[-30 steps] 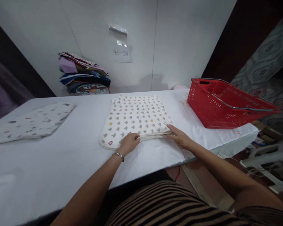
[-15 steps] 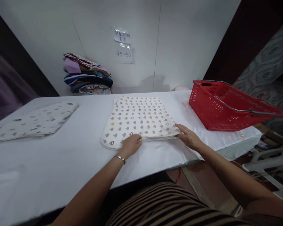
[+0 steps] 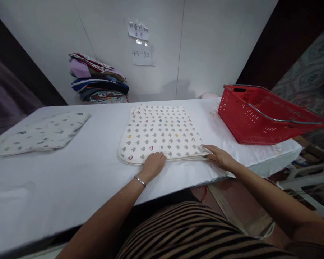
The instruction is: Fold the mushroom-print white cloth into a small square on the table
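A folded white cloth (image 3: 162,133) with a grey mushroom print and a few coloured ones lies flat in front of me. My left hand (image 3: 153,166), a silver bracelet on its wrist, rests on the near edge with its fingers laid over the top layer; the thumb is hidden. At the near right corner, my right hand (image 3: 220,158) has the layered edge between its fingers, one finger stretched over the top. Another folded white cloth (image 3: 46,133) with dark motifs lies farther left, apart from both hands.
A red plastic basket (image 3: 237,118) with metal handles stands tilted at the table's right end. Against the wall is a stack of folded fabrics (image 3: 98,79). Two paper signs (image 3: 140,54) hang above the white-covered table (image 3: 97,180). A white stool (image 3: 307,187) stands at right.
My left hand has gone from holding the near edge to lying flatter on top of it. The right hand has shifted slightly around the corner. The view has tilted a little.
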A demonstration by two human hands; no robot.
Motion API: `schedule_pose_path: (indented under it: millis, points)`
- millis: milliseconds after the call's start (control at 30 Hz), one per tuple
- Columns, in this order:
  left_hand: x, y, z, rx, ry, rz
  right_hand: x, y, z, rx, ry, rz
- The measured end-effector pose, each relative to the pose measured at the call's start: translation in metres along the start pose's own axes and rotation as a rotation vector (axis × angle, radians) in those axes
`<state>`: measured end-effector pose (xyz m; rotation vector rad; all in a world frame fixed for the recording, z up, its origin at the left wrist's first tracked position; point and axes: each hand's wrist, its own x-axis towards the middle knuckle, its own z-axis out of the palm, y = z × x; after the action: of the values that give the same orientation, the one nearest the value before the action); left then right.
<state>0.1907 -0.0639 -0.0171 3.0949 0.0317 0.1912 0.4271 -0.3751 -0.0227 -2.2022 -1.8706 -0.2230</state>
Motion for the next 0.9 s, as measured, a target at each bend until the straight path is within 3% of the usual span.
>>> schedule_pose_path:
  millis: [133, 300, 400, 533, 733, 900]
  points:
    - [-0.001, 0.001, -0.001, 0.036, -0.023, -0.002, -0.004, -0.01, 0.002, 0.096, -0.042, -0.025]
    - [0.0, 0.0, 0.0, 0.006, -0.027, -0.017, 0.002, -0.025, 0.007, 0.18, 0.019, 0.069]
    - [0.0, -0.001, 0.002, -0.022, -0.024, -0.023, 0.014, -0.033, 0.012, 0.102, 0.01, 0.16]
    - [-0.001, -0.002, 0.005, -0.053, -0.012, -0.032, 0.028, -0.041, 0.013, -0.072, -0.121, 0.241]
    - [-0.002, -0.004, 0.008, -0.098, 0.026, -0.039, 0.032, -0.042, 0.004, -0.077, -0.171, 0.019]
    - [-0.003, -0.005, 0.009, -0.153, 0.055, -0.022, 0.025, -0.031, 0.006, -0.034, -0.145, -0.02]
